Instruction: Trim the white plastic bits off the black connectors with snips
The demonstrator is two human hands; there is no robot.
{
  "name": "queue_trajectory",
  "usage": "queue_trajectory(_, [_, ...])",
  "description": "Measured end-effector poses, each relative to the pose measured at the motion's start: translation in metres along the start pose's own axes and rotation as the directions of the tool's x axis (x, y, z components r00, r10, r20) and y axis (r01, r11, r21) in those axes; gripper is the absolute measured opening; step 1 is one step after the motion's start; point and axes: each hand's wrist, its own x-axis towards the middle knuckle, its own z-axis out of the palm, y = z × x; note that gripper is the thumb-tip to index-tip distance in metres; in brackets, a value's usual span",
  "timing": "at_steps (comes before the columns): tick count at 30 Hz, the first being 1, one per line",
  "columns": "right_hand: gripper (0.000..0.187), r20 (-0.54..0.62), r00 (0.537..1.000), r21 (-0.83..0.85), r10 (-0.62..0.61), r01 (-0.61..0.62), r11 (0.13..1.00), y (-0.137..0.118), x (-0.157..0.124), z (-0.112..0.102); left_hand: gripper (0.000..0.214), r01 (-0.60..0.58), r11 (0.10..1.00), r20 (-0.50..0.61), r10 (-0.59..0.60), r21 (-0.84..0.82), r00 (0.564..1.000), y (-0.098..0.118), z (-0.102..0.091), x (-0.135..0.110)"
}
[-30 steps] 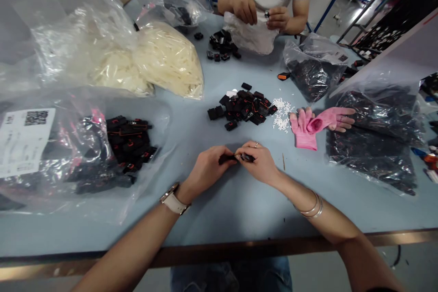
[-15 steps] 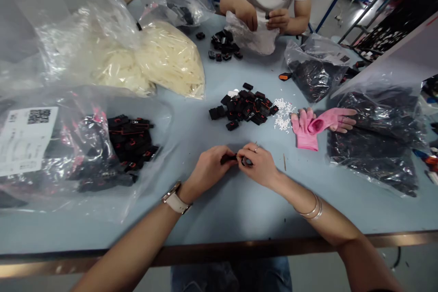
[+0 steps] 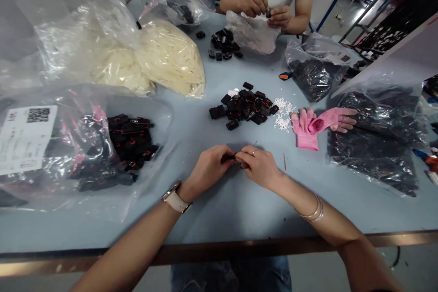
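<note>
My left hand (image 3: 212, 164) is closed on a small black plastic part (image 3: 227, 158), mostly covered by the fingers. Touching the same spot from the other side, my right hand (image 3: 257, 164) has its fingers pinched together; what it grips is largely hidden, though a bit of something dark shows below the fingers. Beyond both hands lies a pile of black plastic parts (image 3: 247, 106) with orange-red details. Right of that pile, tiny white pieces (image 3: 283, 114) are scattered. A thin brown stick (image 3: 284, 162) rests near my right wrist.
Pink gloves (image 3: 307, 139) lie at right, before a bag of black parts (image 3: 374, 146). An open bag of black parts (image 3: 132, 141) and a bag of cream pieces (image 3: 174, 59) stand left. Opposite, a co-worker's hands (image 3: 255, 2) hold a small dark part above a plastic bag (image 3: 253, 34).
My right hand's fingers have shifted and drawn closer together; the dark piece under them shows less. My left hand has barely moved. The co-worker's hand has risen from the bag to the held part.
</note>
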Motion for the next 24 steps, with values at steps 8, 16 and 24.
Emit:
queue_trajectory(8, [0.022,-0.205,0.979,0.221,0.017,0.03,0.975,0.019,-0.005,0.013,0.005,0.029,0.999,-0.01,-0.029,-0.027,1.0,0.0,0.0,0.0])
queue_trajectory(16, [0.027,-0.147,0.986,0.013,-0.081,0.084,0.996,0.015,-0.007,0.012,0.005,0.039,0.999,-0.005,-0.039,-0.022,0.999,-0.001,0.001,-0.001])
queue_trajectory(24, [0.023,-0.088,0.994,-0.088,-0.061,0.054,0.995,0.008,-0.006,0.009,0.007,0.029,1.0,0.001,-0.029,-0.001,1.0,0.0,-0.001,0.0])
